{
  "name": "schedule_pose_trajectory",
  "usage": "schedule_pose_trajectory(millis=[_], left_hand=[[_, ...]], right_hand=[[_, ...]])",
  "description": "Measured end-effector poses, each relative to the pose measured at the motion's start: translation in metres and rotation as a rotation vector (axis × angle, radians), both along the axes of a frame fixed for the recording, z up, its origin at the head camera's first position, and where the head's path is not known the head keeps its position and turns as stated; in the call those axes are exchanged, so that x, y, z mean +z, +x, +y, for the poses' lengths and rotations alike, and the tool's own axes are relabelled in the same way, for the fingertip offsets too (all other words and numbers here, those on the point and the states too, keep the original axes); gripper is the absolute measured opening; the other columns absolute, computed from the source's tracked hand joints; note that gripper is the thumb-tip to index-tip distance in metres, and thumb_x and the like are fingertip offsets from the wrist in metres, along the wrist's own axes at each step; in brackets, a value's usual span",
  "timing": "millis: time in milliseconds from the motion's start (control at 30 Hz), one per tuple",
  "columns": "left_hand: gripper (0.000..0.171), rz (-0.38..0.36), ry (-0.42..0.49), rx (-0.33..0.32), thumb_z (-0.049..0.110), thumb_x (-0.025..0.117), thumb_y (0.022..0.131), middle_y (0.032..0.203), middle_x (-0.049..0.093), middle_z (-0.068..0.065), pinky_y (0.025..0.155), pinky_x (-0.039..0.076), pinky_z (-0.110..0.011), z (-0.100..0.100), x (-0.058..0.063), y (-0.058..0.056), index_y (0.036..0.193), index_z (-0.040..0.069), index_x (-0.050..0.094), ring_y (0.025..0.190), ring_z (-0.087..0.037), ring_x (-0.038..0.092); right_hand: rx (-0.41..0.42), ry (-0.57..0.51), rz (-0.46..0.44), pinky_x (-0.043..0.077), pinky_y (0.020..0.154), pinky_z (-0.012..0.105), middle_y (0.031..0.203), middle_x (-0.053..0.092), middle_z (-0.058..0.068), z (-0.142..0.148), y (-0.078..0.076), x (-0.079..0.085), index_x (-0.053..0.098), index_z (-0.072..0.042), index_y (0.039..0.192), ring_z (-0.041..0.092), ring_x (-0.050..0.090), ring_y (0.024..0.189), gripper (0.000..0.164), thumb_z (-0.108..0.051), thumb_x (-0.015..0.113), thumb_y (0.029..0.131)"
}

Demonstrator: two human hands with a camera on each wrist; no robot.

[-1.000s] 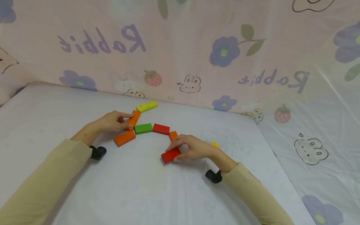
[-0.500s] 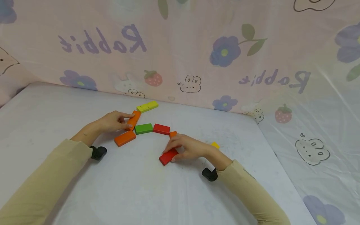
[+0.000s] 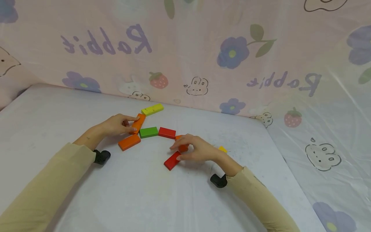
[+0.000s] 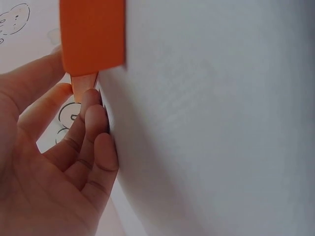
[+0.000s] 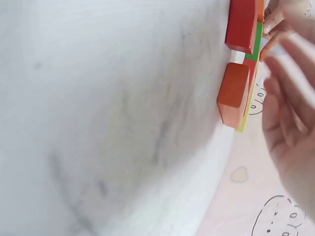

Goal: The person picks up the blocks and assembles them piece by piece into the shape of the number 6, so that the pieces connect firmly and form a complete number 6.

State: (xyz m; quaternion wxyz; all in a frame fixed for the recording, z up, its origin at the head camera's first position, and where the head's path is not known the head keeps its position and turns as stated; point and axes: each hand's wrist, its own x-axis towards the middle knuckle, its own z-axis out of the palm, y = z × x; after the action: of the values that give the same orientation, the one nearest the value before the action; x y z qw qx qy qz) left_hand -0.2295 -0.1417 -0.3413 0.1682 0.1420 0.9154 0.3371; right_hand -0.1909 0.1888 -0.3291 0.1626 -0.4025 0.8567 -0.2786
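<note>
Rabbit-print cloth backs a white tabletop. Left hand pinches the upper orange block; right hand, fingers loose and spread, is over the near red block, thumb contact unclear. Likely risk: right fingers brush this red block or the right orange block, skewing them; left slip could nudge green block. Near red block: plain, oblong, lying flat, angled.

Red blk flat nr orange blk

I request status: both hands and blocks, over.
Left hand pinches orange block. Right hand by nearer red block, not gripping. Another orange block partly hidden by right hand.
</note>
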Motion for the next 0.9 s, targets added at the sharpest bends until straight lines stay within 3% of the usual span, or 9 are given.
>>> schedule_pose_trajectory(millis=[167,400,633,900], left_hand=[[0.061,0.006,0.005,0.004,0.028,0.063,0.092,0.094,0.052,-0.016,0.067,0.037,-0.029,0.0,0.0,0.0,0.143,0.003,0.041,0.085,-0.026,0.046],[0.06,-0.003,0.001,0.006,0.028,0.063,0.093,0.095,0.053,-0.017,0.068,0.037,-0.029,0.0,0.001,0.001,0.143,0.003,0.04,0.085,-0.027,0.046],[0.061,-0.007,0.002,0.013,0.029,0.063,0.093,0.099,0.053,-0.019,0.069,0.037,-0.03,0.0,0.0,0.0,0.144,0.004,0.04,0.087,-0.028,0.046],[0.061,-0.014,0.003,0.014,0.029,0.062,0.093,0.1,0.053,-0.018,0.07,0.038,-0.031,0.0,-0.002,-0.001,0.145,0.005,0.039,0.088,-0.028,0.046]], right_hand=[[-0.213,-0.048,-0.008,0.048,0.09,0.036,0.123,0.06,0.004,0.009,0.0,-0.001,0.064,-0.01,0.123,0.021,0.054,0.112,0.042,-0.022,0.075,0.083],[-0.397,0.043,-0.062,0.052,0.085,0.031,0.121,0.058,0.008,0.013,0.004,-0.005,0.057,-0.011,0.133,0.022,0.06,0.104,0.059,-0.026,0.077,0.08],[-0.421,0.082,-0.055,0.052,0.082,0.028,0.111,0.065,0.008,0.011,0.008,-0.005,0.055,-0.007,0.134,0.019,0.06,0.095,0.062,-0.027,0.077,0.081],[-0.414,0.057,-0.04,0.052,0.081,0.027,0.106,0.066,0.007,0.009,0.011,-0.007,0.058,-0.006,0.13,0.02,0.061,0.095,0.056,-0.025,0.077,0.08]])
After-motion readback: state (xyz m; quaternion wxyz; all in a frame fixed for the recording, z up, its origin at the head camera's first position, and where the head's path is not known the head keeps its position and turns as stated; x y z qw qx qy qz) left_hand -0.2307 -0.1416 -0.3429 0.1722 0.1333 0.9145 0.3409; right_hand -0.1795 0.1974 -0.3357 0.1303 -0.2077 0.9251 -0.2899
